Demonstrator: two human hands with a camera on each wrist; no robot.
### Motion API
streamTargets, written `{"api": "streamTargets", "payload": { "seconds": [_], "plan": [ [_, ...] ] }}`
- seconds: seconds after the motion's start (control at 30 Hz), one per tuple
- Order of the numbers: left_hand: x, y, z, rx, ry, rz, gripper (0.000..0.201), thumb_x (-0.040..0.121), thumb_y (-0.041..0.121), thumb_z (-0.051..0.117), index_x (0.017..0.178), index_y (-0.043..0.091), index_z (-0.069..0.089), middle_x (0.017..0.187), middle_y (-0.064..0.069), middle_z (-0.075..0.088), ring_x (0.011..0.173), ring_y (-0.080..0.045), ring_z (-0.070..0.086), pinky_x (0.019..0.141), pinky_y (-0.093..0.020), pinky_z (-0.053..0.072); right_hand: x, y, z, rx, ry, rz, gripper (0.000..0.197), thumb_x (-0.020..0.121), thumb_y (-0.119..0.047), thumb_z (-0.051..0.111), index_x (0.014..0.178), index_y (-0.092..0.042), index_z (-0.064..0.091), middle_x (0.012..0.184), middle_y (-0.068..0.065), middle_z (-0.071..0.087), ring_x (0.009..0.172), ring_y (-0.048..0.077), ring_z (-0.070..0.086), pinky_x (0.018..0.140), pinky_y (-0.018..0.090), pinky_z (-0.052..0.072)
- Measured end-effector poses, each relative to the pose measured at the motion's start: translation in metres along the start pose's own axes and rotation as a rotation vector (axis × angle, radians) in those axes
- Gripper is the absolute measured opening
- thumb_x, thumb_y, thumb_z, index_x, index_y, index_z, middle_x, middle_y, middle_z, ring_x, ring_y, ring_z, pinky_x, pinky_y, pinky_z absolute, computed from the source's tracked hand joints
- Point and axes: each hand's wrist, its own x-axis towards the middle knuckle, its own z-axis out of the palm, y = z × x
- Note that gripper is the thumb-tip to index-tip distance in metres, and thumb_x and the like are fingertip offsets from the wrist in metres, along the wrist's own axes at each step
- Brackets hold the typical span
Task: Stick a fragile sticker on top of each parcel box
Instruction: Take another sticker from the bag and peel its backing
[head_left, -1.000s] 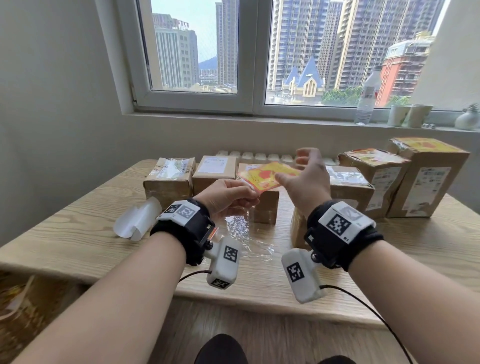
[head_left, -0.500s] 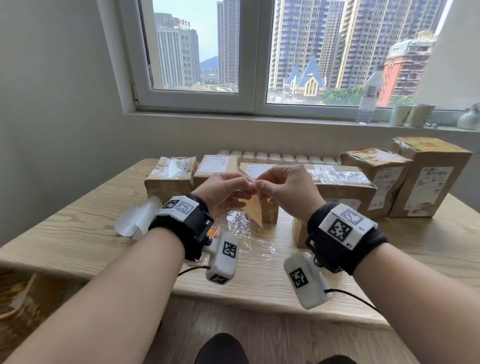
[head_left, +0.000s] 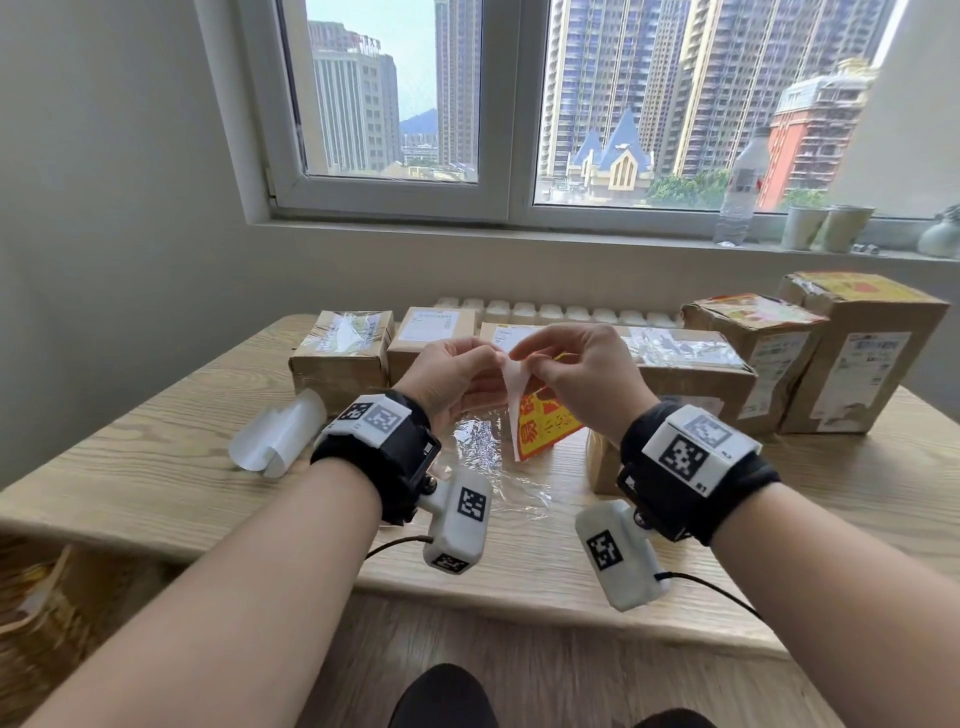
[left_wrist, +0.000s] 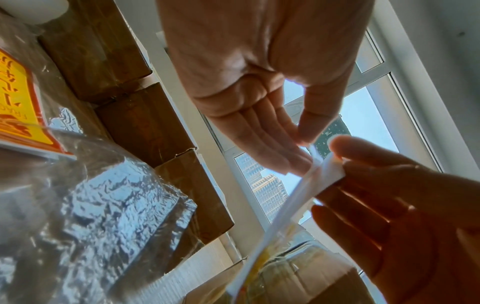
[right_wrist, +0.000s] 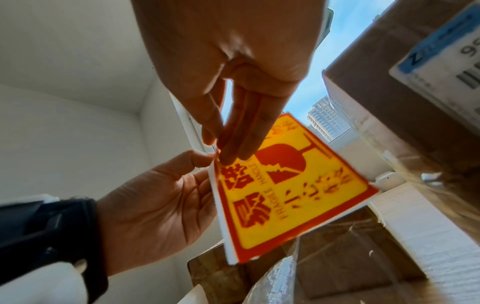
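Note:
A yellow and red fragile sticker (head_left: 543, 426) on its white backing hangs down between my hands, above the table. My left hand (head_left: 485, 364) and right hand (head_left: 535, 358) both pinch its top corner, where a white flap of backing (head_left: 511, 376) stands off. In the right wrist view my right hand (right_wrist: 221, 150) lies on the sticker (right_wrist: 285, 191). The left wrist view shows my left hand (left_wrist: 305, 151) pinching the sticker's thin edge (left_wrist: 285, 216). Several brown parcel boxes stand in a row behind, from the left box (head_left: 340, 358) to the tall box (head_left: 867, 353). The two right-hand boxes carry stickers on top.
A clear plastic bag (head_left: 483, 452) with more stickers (left_wrist: 20, 102) lies on the wooden table (head_left: 156, 467) under my hands. A curled white backing sheet (head_left: 278, 441) lies to the left. On the window sill stand a bottle (head_left: 743, 192) and cups (head_left: 826, 228).
The sticker was held flat above the boxes. It now hangs downward, both hands have met at its top corner, and a white flap of backing has lifted there.

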Motion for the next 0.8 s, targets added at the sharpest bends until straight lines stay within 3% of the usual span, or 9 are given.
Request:
{"api": "streamTargets", "payload": {
  "seconds": [0.07, 0.2, 0.33, 0.43, 0.6, 0.73, 0.8],
  "plan": [
    [0.000, 0.001, -0.002, 0.006, 0.029, 0.017, 0.005, 0.088, 0.000, 0.058, 0.088, 0.006, 0.058, 0.086, -0.016, 0.068, 0.071, -0.022, 0.070, 0.063, -0.027, 0.060, -0.001, -0.002, 0.000, 0.011, -0.010, -0.013, 0.019, 0.088, -0.010, 0.061, 0.081, -0.023, 0.073, 0.079, 0.004, 0.073, 0.070, 0.022, 0.073, 0.070, 0.045, 0.060],
    [0.003, 0.000, -0.005, 0.026, 0.088, 0.061, 0.018, 0.091, -0.003, 0.053, 0.080, 0.012, 0.055, 0.086, -0.015, 0.063, 0.075, -0.024, 0.063, 0.067, -0.030, 0.058, -0.001, 0.000, 0.000, -0.009, -0.028, -0.027, 0.021, 0.085, -0.005, 0.061, 0.085, -0.023, 0.072, 0.084, 0.000, 0.074, 0.078, 0.015, 0.072, 0.077, 0.038, 0.060],
    [0.002, 0.001, -0.006, 0.049, 0.120, 0.053, 0.025, 0.092, -0.006, 0.045, 0.079, 0.007, 0.063, 0.084, -0.011, 0.064, 0.076, -0.021, 0.061, 0.070, -0.028, 0.057, 0.000, 0.004, 0.002, -0.187, 0.050, -0.125, 0.023, 0.078, 0.000, 0.065, 0.081, -0.022, 0.073, 0.079, -0.009, 0.070, 0.078, 0.008, 0.067, 0.081, 0.028, 0.056],
    [-0.001, 0.001, -0.008, 0.067, 0.128, 0.037, 0.014, 0.086, -0.004, 0.056, 0.091, 0.005, 0.066, 0.093, -0.011, 0.066, 0.084, -0.021, 0.063, 0.074, -0.027, 0.056, 0.003, 0.006, 0.004, -0.212, 0.095, -0.139, 0.023, 0.077, -0.004, 0.069, 0.073, -0.027, 0.071, 0.078, -0.009, 0.070, 0.076, 0.010, 0.066, 0.080, 0.031, 0.056],
    [0.001, 0.000, -0.020, 0.076, 0.172, 0.038, 0.042, 0.078, -0.015, 0.063, 0.114, 0.006, 0.062, 0.104, -0.009, 0.066, 0.092, -0.023, 0.063, 0.080, -0.033, 0.056, 0.005, 0.006, 0.006, -0.236, 0.115, -0.137, 0.029, 0.075, -0.010, 0.074, 0.064, -0.034, 0.064, 0.087, -0.006, 0.062, 0.079, 0.012, 0.064, 0.084, 0.036, 0.053],
    [0.007, 0.000, -0.036, 0.057, 0.280, 0.044, 0.049, 0.077, -0.013, 0.066, 0.117, 0.016, 0.058, 0.104, -0.010, 0.065, 0.097, -0.024, 0.063, 0.085, -0.037, 0.056, 0.007, 0.003, 0.009, -0.242, 0.135, -0.118, 0.032, 0.073, -0.013, 0.075, 0.060, -0.038, 0.060, 0.084, -0.013, 0.056, 0.084, 0.011, 0.061, 0.088, 0.041, 0.049],
    [0.008, 0.001, -0.047, 0.053, 0.345, 0.064, 0.052, 0.077, -0.013, 0.066, 0.120, 0.014, 0.056, 0.100, -0.010, 0.064, 0.097, -0.025, 0.063, 0.085, -0.037, 0.055, 0.009, 0.001, 0.011, -0.235, 0.145, -0.117, 0.031, 0.072, -0.016, 0.075, 0.057, -0.039, 0.060, 0.087, -0.015, 0.057, 0.088, 0.012, 0.061, 0.089, 0.043, 0.049]
  ]
}}
